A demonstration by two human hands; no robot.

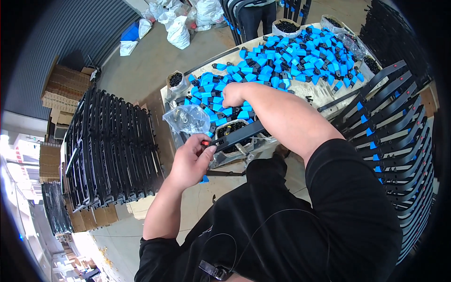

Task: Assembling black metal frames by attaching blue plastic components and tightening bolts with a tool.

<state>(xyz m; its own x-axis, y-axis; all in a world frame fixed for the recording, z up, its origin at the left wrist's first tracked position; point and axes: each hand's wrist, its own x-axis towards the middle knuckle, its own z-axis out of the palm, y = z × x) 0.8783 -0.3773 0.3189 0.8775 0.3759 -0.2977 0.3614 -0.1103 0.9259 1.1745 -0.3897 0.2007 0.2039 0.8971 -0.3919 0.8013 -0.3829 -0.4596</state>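
My left hand (190, 160) is closed round the end of a long black bar (244, 134), with a small red piece showing by the fingers. The bar slants up to the right and passes under my right forearm, which hides its far part. Over the near edge of a heap of blue-and-black plastic parts (300, 58), my right hand (233, 95) is curled with its fingertips down among them. What those fingers hold, if anything, is hidden. Below the bar sits a container of small black pieces (230, 128), partly covered by it.
A clear plastic bag (187, 119) lies at the table's left, near a tub of black pieces (176, 81). Stacked black frames (112, 145) stand at left; curved black frames (399, 155) rise close on my right. Another person (257, 21) stands beyond the table.
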